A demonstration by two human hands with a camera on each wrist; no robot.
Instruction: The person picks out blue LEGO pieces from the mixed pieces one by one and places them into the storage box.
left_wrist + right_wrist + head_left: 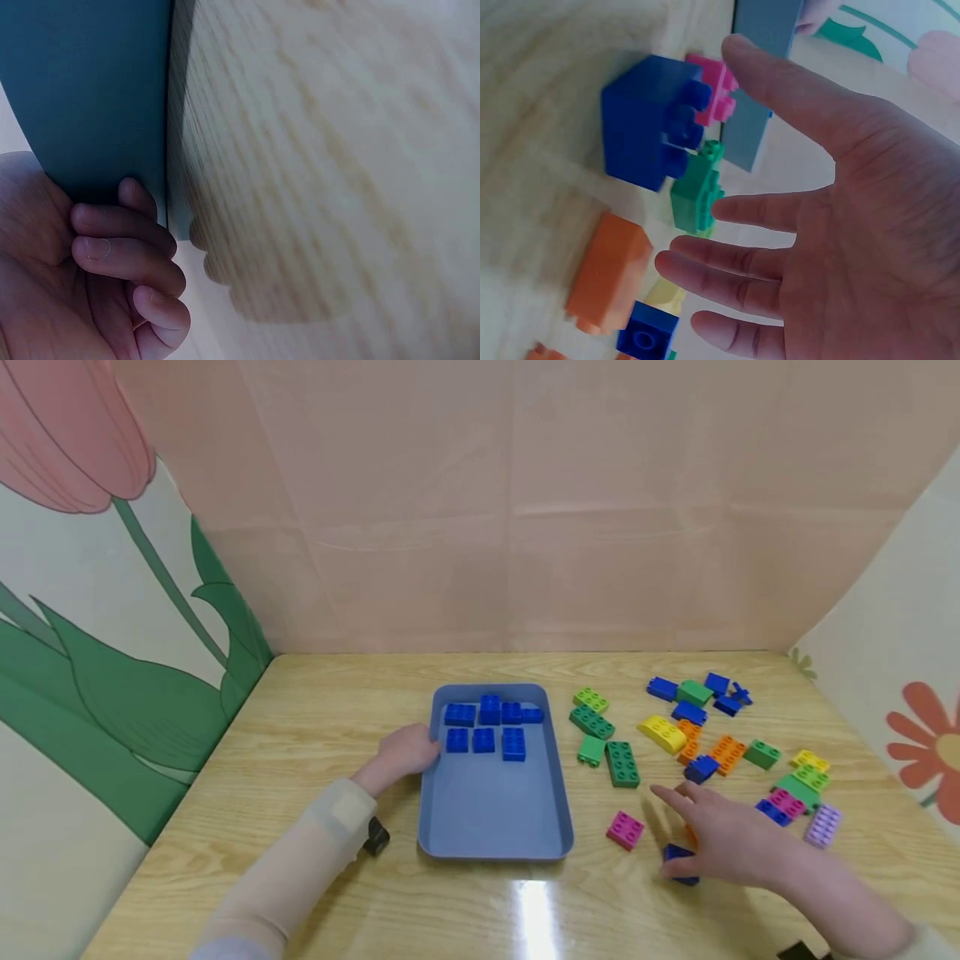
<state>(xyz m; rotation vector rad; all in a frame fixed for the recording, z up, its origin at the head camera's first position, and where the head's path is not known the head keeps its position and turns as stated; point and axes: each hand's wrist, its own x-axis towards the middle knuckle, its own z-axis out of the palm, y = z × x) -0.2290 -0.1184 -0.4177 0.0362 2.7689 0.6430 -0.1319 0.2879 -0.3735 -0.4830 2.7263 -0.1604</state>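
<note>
My left hand [407, 749] holds the left rim of a blue-grey tray [495, 814]. In the left wrist view its fingers [131, 259] curl against the tray's outer wall [90, 97]; the thumb is out of sight. Several blue bricks [513, 743] stand in rows in the tray's far half. Right of the tray, my right hand [731, 839] hovers with spread fingers over a blue brick [681, 875] on the table. The right wrist view shows that blue brick [641, 124] near the thumb, apart from the fingers, and an orange brick [611, 274] beside it.
A pink brick [626, 831] lies between the tray and my right hand. Green bricks [622, 765] lie along the tray's right side. Farther right are scattered yellow [662, 733], orange [726, 753], blue and lilac bricks [823, 825]. A pink wall [510, 527] closes the table's back.
</note>
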